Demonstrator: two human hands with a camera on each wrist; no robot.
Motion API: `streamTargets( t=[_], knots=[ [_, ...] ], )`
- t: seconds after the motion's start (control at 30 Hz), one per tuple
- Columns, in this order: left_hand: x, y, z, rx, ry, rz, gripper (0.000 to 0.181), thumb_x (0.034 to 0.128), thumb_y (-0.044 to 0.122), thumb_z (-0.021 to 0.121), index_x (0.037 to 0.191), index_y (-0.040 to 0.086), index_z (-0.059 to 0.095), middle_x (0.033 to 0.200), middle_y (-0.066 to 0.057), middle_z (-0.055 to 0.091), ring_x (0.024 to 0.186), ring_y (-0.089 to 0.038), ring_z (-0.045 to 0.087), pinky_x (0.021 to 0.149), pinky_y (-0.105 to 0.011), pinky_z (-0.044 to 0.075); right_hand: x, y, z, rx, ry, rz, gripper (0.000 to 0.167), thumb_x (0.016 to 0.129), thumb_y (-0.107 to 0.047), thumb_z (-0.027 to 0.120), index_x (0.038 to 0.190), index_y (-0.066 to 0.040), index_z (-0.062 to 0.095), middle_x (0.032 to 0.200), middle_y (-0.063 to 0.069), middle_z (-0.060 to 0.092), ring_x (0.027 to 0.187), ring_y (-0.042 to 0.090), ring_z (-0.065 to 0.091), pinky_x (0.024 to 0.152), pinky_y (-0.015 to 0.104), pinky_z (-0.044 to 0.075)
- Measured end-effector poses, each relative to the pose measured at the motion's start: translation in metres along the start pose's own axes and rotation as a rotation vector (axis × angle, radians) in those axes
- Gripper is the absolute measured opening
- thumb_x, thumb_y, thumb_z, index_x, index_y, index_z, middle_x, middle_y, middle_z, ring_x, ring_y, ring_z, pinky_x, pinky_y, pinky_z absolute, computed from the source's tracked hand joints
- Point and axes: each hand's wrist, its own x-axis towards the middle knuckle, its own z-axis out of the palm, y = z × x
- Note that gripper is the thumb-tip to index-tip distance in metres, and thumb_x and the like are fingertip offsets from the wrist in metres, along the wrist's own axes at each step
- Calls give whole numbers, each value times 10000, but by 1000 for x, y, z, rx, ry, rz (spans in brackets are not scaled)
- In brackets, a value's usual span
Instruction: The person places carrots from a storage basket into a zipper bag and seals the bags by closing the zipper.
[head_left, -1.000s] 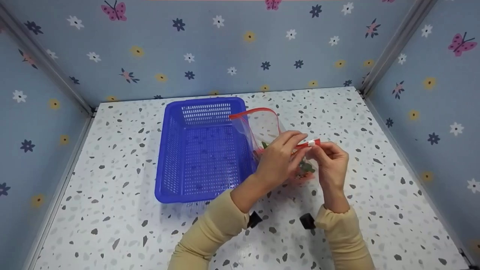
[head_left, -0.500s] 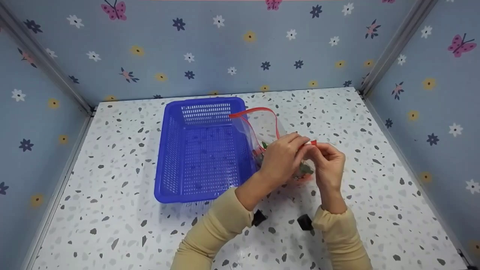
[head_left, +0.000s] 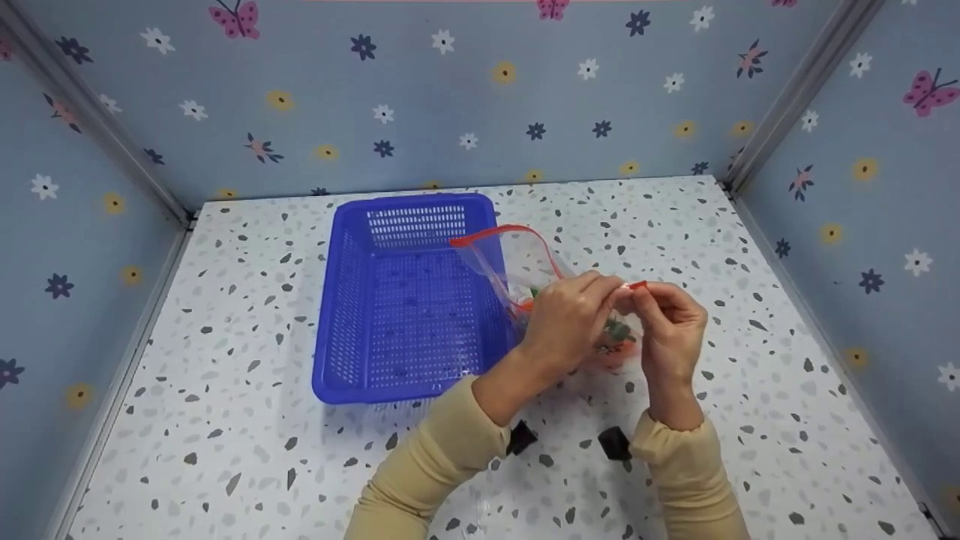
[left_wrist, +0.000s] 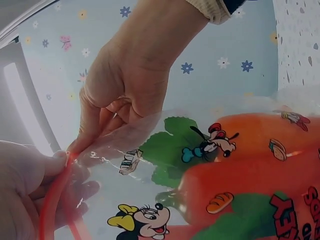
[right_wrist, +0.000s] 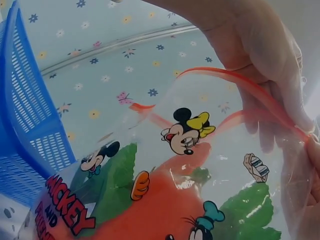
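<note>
A clear zip bag [head_left: 538, 253] with a red zip strip stands against the right side of the blue basket. Its mouth gapes at the left end. Cartoon figures are printed on it, and inside show orange and red vegetable-like things [left_wrist: 200, 192] with green leaves [left_wrist: 170, 150]. My left hand [head_left: 566, 322] pinches the zip near its right end, the fingertips partly covering a small white piece. Just beside it, my right hand [head_left: 675, 330] pinches the red end of the strip between thumb and fingers. The two hands' fingertips nearly meet.
The blue perforated basket [head_left: 341, 217] sits left of the bag on the speckled tabletop [head_left: 247, 337]. Patterned panels [head_left: 420, 90] wall in the back and both sides. Two black pieces [head_left: 615, 444] are at the sleeve cuffs.
My left hand has shifted slightly right toward my right hand, covering more of the white piece on the zip. The bag's open left corner has dipped and moved slightly left.
</note>
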Motion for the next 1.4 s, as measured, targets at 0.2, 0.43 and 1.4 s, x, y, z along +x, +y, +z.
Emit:
streamTargets(
  t=[0.2, 0.43, 1.4],
  knots=[
    [-3, -7, -4, 1, 34, -13, 174, 884, 191, 541, 865, 71, 667, 762, -3, 636, 647, -115, 596, 565, -219, 455, 10, -11, -4, 9, 20, -42, 57, 789, 139, 548, 774, 160, 599, 638, 171, 615, 558, 211, 596, 553, 268, 483],
    [-12, -22, -14, -19, 107, -20, 146, 857, 171, 580, 838, 51, 661, 731, -16, 634, 614, -134, 598, 536, -239, 449, 26, -27, -13, 36, 69, -94, 55, 768, 149, 569, 779, 203, 571, 632, 213, 600, 536, 241, 591, 545, 292, 489],
    [-44, -64, -48, 84, 31, -205, 173, 875, 163, 551, 865, 34, 665, 744, -46, 630, 587, -158, 577, 527, -253, 462, 54, -22, -67, 39, 425, -3, 142, 706, 59, 675, 804, 141, 613, 683, 193, 595, 556, 252, 592, 557, 297, 510]
  ],
)
